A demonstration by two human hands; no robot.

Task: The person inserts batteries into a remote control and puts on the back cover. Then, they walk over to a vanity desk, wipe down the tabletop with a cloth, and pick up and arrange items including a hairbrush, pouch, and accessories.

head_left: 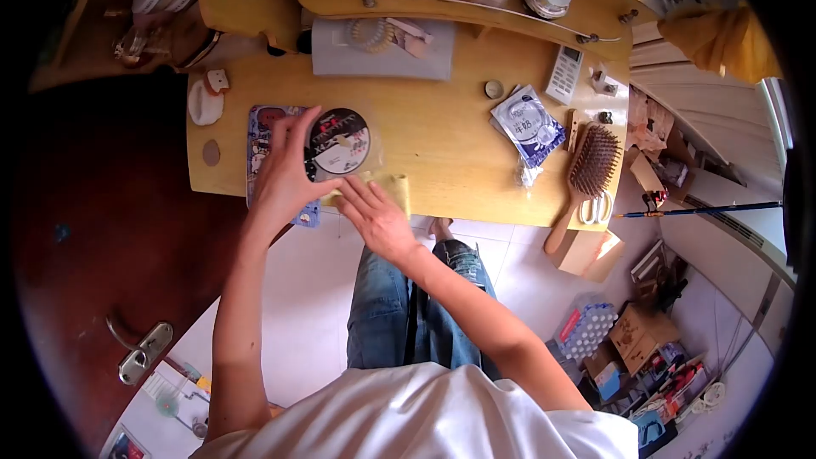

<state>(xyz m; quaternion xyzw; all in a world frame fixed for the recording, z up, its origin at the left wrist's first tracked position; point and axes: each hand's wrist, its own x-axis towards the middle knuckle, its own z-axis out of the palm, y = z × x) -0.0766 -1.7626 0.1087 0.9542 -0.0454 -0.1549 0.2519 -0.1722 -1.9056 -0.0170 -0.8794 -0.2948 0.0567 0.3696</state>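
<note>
A round labelled disc point(350, 155) appears to be being handled and steadied, its position being set between the two hands. It is located at the inner side of the left hand point(282, 177), whose thumb and fingers are spread in a wide curve about its near edge; whether it is gripped cannot be told. The fingers of the right hand point(384, 225) are extended close together toward the disc's lower edge, and whether anything is pinched there cannot be told. A steady rim and careful fingertip placement would seem to be called for.

Beside the right fingertips, a yellow cloth point(399, 193) is seen at the edge of the wooden counter point(450, 140). A patterned sheet point(261, 121) is partly covered by the left hand. Well beyond the right hand, sachets point(529, 126), a hairbrush point(596, 161) and a remote control point(563, 76) are laid out. Pale floor tiles point(297, 323) are seen below, with a dark door point(85, 263) left of the left hand.
</note>
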